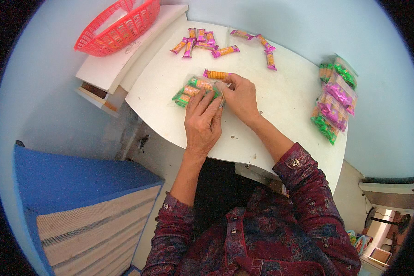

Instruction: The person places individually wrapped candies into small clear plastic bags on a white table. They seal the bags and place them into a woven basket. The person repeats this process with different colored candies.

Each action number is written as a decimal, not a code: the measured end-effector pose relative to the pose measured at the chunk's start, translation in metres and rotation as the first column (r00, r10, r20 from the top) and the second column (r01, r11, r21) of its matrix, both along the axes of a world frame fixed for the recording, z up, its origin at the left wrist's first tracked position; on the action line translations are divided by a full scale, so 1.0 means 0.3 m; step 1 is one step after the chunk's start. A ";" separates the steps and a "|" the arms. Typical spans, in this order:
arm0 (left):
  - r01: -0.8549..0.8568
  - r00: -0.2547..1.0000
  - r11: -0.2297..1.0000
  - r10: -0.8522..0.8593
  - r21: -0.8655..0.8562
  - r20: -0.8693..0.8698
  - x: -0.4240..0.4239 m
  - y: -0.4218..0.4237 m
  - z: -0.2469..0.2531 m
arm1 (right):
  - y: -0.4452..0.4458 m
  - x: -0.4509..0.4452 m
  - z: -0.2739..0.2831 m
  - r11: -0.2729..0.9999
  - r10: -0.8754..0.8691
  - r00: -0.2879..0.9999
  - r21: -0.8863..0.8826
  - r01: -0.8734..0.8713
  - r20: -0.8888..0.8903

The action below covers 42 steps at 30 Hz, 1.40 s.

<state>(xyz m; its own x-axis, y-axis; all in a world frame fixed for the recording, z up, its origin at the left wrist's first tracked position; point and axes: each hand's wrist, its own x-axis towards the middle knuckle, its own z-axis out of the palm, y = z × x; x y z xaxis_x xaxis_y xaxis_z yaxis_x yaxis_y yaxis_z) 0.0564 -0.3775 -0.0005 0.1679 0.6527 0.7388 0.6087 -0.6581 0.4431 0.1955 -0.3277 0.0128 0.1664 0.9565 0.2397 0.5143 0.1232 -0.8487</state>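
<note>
A clear plastic bag of green-wrapped biscuit packs [190, 90] lies on the white table [289, 100] in front of me. My left hand [203, 119] rests over its near side, fingers spread across the packs and pressing on the plastic. With thumb and forefinger, my right hand [240, 95] pinches the bag's right-hand end, where the plastic is bunched. Just beyond the bag is a single purple-ended biscuit pack [216, 74], its right end partly behind my right hand. The exact fold of the bag's end is hidden by my fingers.
Several purple-wrapped packs [200, 45] are scattered at the table's far side, more [269, 60] to their right. Filled bags in purple and green [334, 100] are piled at the right edge. A red plastic basket [124, 32] stands on a white ledge; a blue cabinet [89, 179] is lower left.
</note>
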 end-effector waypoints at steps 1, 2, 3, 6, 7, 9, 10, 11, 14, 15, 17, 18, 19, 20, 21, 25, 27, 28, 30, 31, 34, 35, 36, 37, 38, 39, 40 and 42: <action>-0.004 1.000 1.000 0.004 0.004 -0.009 0.001 -0.003 0.005 | -0.013 0.009 0.008 1.000 -0.013 0.999 0.029 0.012 0.039; -0.009 1.000 1.000 0.009 0.007 -0.019 0.002 -0.007 0.009 | -0.023 0.019 0.014 0.998 -0.028 0.997 0.058 0.023 0.078; -0.009 1.000 1.000 0.009 0.010 -0.028 0.007 -0.012 0.014 | -0.029 0.034 0.014 0.993 -0.056 0.989 0.111 0.041 0.135; -0.052 0.998 0.994 0.055 0.099 -0.032 0.007 -0.034 0.031 | -0.036 0.079 -0.020 0.975 -0.108 0.961 0.217 0.052 0.255; -0.089 0.996 0.991 0.091 0.104 -0.018 0.004 -0.043 0.032 | -0.037 0.093 -0.035 0.976 -0.095 0.959 0.216 0.037 0.267; -0.159 0.987 0.981 0.159 0.109 0.009 -0.001 -0.065 0.020 | -0.047 0.109 -0.051 0.980 -0.070 0.968 0.195 0.022 0.240; -0.187 0.981 0.979 0.190 0.076 -0.032 -0.003 -0.089 0.012 | -0.055 0.113 -0.052 0.984 -0.058 0.978 0.177 0.022 0.201; -0.217 0.973 0.975 0.219 0.045 -0.074 -0.007 -0.121 0.004 | -0.062 0.118 -0.052 0.987 -0.045 0.986 0.158 0.019 0.162; -0.249 0.956 0.966 0.233 -0.070 -0.178 -0.007 -0.183 0.010 | -0.078 0.115 -0.047 0.988 -0.045 0.992 0.155 0.026 0.122; -0.251 0.953 0.962 0.226 -0.111 -0.202 0.001 -0.196 0.015 | -0.079 0.117 -0.049 0.989 -0.042 0.995 0.146 0.029 0.090; -0.239 0.950 0.960 0.201 -0.147 -0.237 0.010 -0.198 0.004 | -0.081 0.125 -0.055 0.991 -0.040 0.999 0.127 0.036 0.026; -0.233 0.951 0.964 0.198 -0.130 -0.237 0.009 -0.195 0.007 | -0.082 0.121 -0.050 0.993 -0.027 1.000 0.115 0.026 0.002; -0.225 0.952 0.968 0.194 -0.113 -0.236 0.008 -0.191 0.008 | -0.084 0.119 -0.044 0.994 -0.014 1.000 0.104 0.017 -0.021; -0.227 0.950 0.970 0.201 -0.083 -0.241 0.001 -0.183 0.000 | -0.088 0.118 -0.039 0.996 -0.004 0.999 0.093 0.008 -0.045; -0.223 0.949 0.973 0.205 -0.053 -0.241 0.000 -0.173 -0.002 | -0.090 0.124 -0.040 0.996 0.015 0.996 0.090 -0.007 -0.085; -0.225 0.950 0.974 0.227 0.032 -0.213 -0.007 -0.173 0.007 | -0.122 0.162 -0.028 0.997 0.069 0.970 0.058 -0.057 -0.232; -0.204 0.956 0.977 0.212 0.061 -0.204 -0.017 -0.178 0.031 | -0.153 0.192 -0.009 0.995 0.095 0.957 0.054 -0.083 -0.275; -0.196 0.958 0.978 0.207 0.074 -0.199 -0.022 -0.183 0.046 | -0.170 0.213 0.004 0.993 0.114 0.952 0.064 -0.099 -0.284; -0.154 0.974 0.987 0.159 0.045 -0.161 -0.024 -0.188 0.080 | -0.205 0.251 0.029 0.988 0.142 0.956 0.095 -0.121 -0.256; -0.132 0.981 0.991 0.135 0.030 -0.140 -0.023 -0.192 0.096 | -0.221 0.268 0.040 0.985 0.151 0.964 0.114 -0.128 -0.218; -0.121 0.983 0.988 0.106 -0.092 -0.153 0.015 -0.223 0.123 | -0.258 0.298 0.049 0.969 0.159 0.987 0.199 -0.150 -0.031; -0.115 0.982 0.987 0.097 -0.113 -0.160 0.038 -0.240 0.122 | -0.270 0.306 0.049 0.960 0.154 0.987 0.229 -0.160 0.044; -0.084 0.963 0.996 0.077 -0.017 -0.258 0.059 -0.257 0.114 | -0.279 0.312 0.045 0.940 0.132 0.982 0.298 -0.166 0.132; -0.100 0.956 0.995 0.096 -0.001 -0.279 0.088 -0.277 0.116 | -0.287 0.315 0.041 0.914 0.104 0.971 0.365 -0.180 0.217; -0.116 0.948 0.993 0.116 0.016 -0.298 0.122 -0.297 0.117 | -0.294 0.318 0.037 0.882 0.069 0.952 0.427 -0.198 0.299; -0.136 0.939 0.990 0.138 0.028 -0.316 0.147 -0.313 0.115 | -0.310 0.311 0.049 0.884 0.052 0.938 0.420 -0.203 0.343; -0.198 0.915 0.979 0.201 0.044 -0.350 0.166 -0.316 0.106 | -0.324 0.304 0.060 0.887 0.035 0.921 0.413 -0.207 0.387; -0.266 0.885 0.962 0.270 0.064 -0.379 0.162 -0.297 0.080 | -0.343 0.302 0.090 0.884 0.010 0.885 0.409 -0.225 0.465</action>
